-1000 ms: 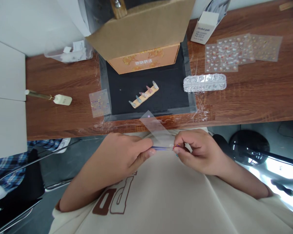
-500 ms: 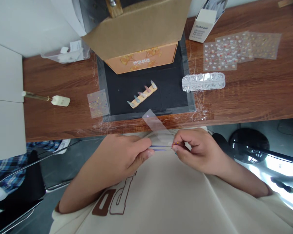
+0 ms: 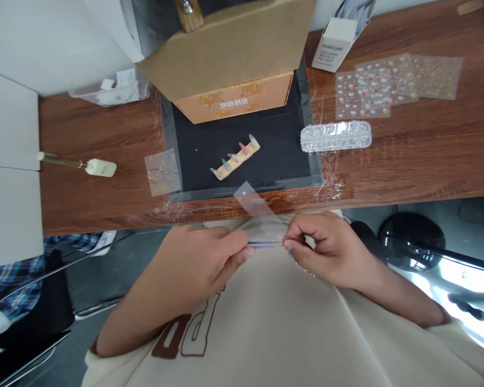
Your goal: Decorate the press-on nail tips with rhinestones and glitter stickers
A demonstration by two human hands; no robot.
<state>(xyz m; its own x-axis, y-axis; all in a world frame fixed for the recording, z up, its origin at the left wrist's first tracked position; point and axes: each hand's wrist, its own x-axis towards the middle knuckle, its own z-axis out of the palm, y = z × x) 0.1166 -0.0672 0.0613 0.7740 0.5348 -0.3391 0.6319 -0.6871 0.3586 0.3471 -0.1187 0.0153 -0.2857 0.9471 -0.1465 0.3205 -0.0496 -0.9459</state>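
My left hand (image 3: 213, 258) is closed round slim purple-blue tweezers (image 3: 264, 244), whose tips point right and lie close together. My right hand (image 3: 326, 247) pinches a clear sticker sheet (image 3: 258, 207); one strip of it sticks out up and left towards the table edge. Small coloured dots show at the right fingertips and below the thumb. The tweezer tips meet the sheet by the right fingertips; whether they grip a sticker is too small to tell. Ahead, false nails (image 3: 234, 157) stand in a row on a pale wooden strip (image 3: 228, 171).
A black mat (image 3: 274, 166) bears an orange-brown box (image 3: 234, 99). To the right lie a clear rhinestone case (image 3: 336, 136), sticker sheets (image 3: 363, 94) and an alcohol pad box (image 3: 334, 43). Leftward are another sticker sheet (image 3: 163, 172), a cream bottle (image 3: 100, 167) and a plastic tub (image 3: 113, 91).
The two tweezer arms, apart before, have come together. More coloured dots now show below my right thumb. Both hands stay in nearly the same place.
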